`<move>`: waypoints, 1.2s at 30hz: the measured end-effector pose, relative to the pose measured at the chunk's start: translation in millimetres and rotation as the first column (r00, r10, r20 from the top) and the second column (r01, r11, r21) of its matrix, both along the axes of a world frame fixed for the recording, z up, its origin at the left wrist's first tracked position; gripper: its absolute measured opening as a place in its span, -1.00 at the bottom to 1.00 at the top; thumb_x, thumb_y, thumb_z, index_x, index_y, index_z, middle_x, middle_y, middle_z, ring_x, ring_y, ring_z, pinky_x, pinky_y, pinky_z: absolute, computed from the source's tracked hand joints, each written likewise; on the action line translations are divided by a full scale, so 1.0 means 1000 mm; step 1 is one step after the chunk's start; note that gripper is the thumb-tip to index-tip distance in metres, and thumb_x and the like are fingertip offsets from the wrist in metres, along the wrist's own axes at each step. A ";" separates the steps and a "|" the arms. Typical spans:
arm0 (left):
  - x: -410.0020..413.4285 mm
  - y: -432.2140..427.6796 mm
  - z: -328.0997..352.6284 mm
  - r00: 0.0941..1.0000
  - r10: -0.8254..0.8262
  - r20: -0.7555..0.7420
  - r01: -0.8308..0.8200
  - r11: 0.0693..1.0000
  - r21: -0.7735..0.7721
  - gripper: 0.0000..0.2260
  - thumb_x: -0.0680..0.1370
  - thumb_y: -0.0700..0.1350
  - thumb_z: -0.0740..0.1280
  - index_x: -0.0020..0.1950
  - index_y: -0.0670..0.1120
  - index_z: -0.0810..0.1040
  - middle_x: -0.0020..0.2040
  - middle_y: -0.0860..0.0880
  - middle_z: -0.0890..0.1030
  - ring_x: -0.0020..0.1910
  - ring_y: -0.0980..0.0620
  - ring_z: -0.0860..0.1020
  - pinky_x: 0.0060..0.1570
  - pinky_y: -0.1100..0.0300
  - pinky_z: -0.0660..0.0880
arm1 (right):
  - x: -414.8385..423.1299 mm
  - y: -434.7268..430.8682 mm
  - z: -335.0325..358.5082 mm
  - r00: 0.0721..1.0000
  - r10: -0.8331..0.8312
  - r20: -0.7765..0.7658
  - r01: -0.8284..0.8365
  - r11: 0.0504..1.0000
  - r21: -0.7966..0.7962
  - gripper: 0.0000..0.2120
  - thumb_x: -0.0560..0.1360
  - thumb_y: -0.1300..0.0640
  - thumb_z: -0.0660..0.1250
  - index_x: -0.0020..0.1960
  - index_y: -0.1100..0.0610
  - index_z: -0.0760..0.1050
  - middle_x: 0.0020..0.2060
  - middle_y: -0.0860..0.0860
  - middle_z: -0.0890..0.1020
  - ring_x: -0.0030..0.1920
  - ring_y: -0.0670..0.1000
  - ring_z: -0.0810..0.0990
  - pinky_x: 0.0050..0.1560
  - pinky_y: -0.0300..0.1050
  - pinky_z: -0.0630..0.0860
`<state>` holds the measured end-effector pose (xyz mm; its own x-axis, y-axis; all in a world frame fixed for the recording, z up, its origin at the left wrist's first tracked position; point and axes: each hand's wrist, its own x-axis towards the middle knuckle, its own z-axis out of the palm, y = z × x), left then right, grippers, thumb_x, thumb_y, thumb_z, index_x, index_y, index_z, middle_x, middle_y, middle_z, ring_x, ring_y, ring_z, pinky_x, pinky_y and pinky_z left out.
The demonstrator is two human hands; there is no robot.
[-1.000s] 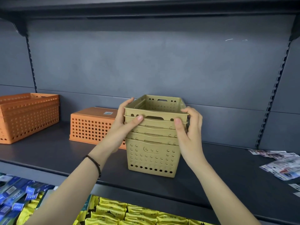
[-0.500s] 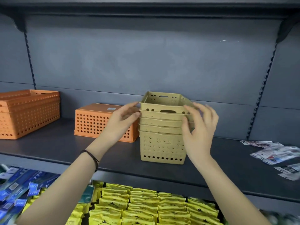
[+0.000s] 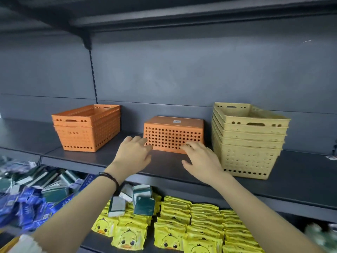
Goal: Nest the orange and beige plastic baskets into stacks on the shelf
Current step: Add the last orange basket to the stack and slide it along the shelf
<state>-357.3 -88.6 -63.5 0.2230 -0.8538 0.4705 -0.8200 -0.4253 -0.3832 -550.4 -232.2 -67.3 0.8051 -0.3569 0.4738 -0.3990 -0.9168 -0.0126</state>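
Observation:
A stack of several nested beige baskets (image 3: 248, 141) stands upright on the dark shelf (image 3: 300, 172) at the right. An orange basket (image 3: 173, 134) lies upside down in the middle of the shelf. A stack of nested orange baskets (image 3: 87, 127) stands at the left. My left hand (image 3: 134, 154) is open, its fingertips at the upturned basket's front left corner. Just in front of that basket's right part, my right hand (image 3: 200, 159) is open too. Neither hand holds anything.
Below the shelf lie yellow duck-print packets (image 3: 182, 227), dark green boxes (image 3: 142, 199) and blue packets (image 3: 27, 203). A shelf board runs overhead. A bracket upright (image 3: 93, 77) divides the back panel behind the orange stack.
Both hands let go of the beige stack and moved left to the upturned orange basket. The view swung left, so the beige stack now sits at the right.

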 end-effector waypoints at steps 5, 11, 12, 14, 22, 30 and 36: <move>0.036 -0.007 -0.004 0.995 -0.016 -0.098 0.015 1.000 -0.016 -0.62 0.42 0.04 0.29 0.16 -0.07 0.64 0.16 -0.18 0.64 0.08 -0.21 0.60 -0.06 -0.06 0.52 | 0.029 -0.015 -0.006 0.993 -0.114 -0.003 0.114 0.993 -0.024 -0.45 0.55 -0.04 0.26 0.51 -0.03 0.22 0.51 0.02 0.25 0.50 0.07 0.18 0.41 0.06 0.28; 0.084 -0.053 -0.008 0.981 -0.095 -0.169 0.070 0.987 -0.145 -0.45 0.53 0.11 0.25 0.49 -0.02 0.30 0.47 -0.11 0.37 0.39 -0.15 0.39 0.21 -0.05 0.41 | 0.073 -0.061 -0.013 0.947 -0.322 0.009 0.320 0.944 0.082 -0.23 0.52 -0.06 0.31 0.56 -0.07 -0.06 0.58 0.02 -0.13 0.56 0.23 -0.12 0.49 0.20 0.02; 0.092 -0.062 -0.007 0.977 -0.113 -0.182 0.082 0.982 -0.170 -0.43 0.54 0.11 0.24 0.52 -0.02 0.25 0.49 -0.10 0.33 0.41 -0.14 0.36 0.24 -0.05 0.39 | 0.080 -0.070 -0.014 0.935 -0.354 0.011 0.351 0.930 0.113 -0.20 0.52 -0.06 0.32 0.57 -0.07 -0.10 0.58 0.02 -0.16 0.56 0.25 -0.15 0.49 0.22 -0.01; 0.107 -0.079 -0.004 0.963 -0.152 -0.221 0.105 0.972 -0.212 -0.39 0.55 0.11 0.22 0.56 0.00 0.14 0.54 -0.08 0.25 0.45 -0.13 0.30 0.30 -0.04 0.34 | 0.093 -0.081 -0.016 0.922 -0.388 0.012 0.379 0.905 0.194 -0.18 0.51 -0.04 0.33 0.57 -0.07 -0.13 0.58 0.02 -0.16 0.56 0.26 -0.16 0.49 0.24 -0.01; 0.168 -0.108 -0.023 0.731 -0.304 -0.611 0.147 0.945 -0.293 -0.33 0.53 0.18 0.27 0.55 0.17 0.02 0.60 -0.09 -0.05 0.53 -0.14 0.13 0.39 -0.06 0.30 | 0.124 -0.083 -0.031 0.921 -0.358 0.151 0.330 0.926 0.181 -0.26 0.50 0.03 0.35 0.53 -0.05 0.02 0.55 -0.04 0.05 0.54 0.22 -0.06 0.48 0.21 0.08; 0.200 -0.108 -0.035 0.351 -0.535 -0.768 0.261 0.844 -0.469 -0.29 0.51 -0.05 0.40 0.35 0.53 0.06 0.46 -0.10 0.30 0.52 -0.17 0.15 0.34 -0.18 0.37 | 0.146 -0.083 -0.039 0.869 -0.341 0.358 0.172 0.887 0.428 0.00 0.43 0.14 0.47 0.54 -0.13 -0.20 0.52 -0.16 -0.29 0.55 0.08 0.01 0.46 0.15 0.25; 0.202 -0.109 -0.033 0.425 -0.519 -0.742 0.293 0.854 -0.430 -0.15 0.50 -0.07 0.42 0.40 0.50 -0.14 0.55 -0.09 0.12 0.46 -0.07 0.28 0.34 -0.11 0.38 | 0.150 -0.088 -0.035 0.819 -0.411 0.401 0.106 0.795 0.597 0.12 0.37 0.17 0.54 0.52 -0.17 -0.26 0.50 0.08 0.16 0.45 0.05 0.27 0.35 0.10 0.35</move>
<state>-155.7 -197.8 -96.8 0.2478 -0.8610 0.4442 -0.8009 0.0759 0.5939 -400.9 -320.2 -102.6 0.3542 -0.8258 0.4388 -0.4169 -0.5595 -0.7164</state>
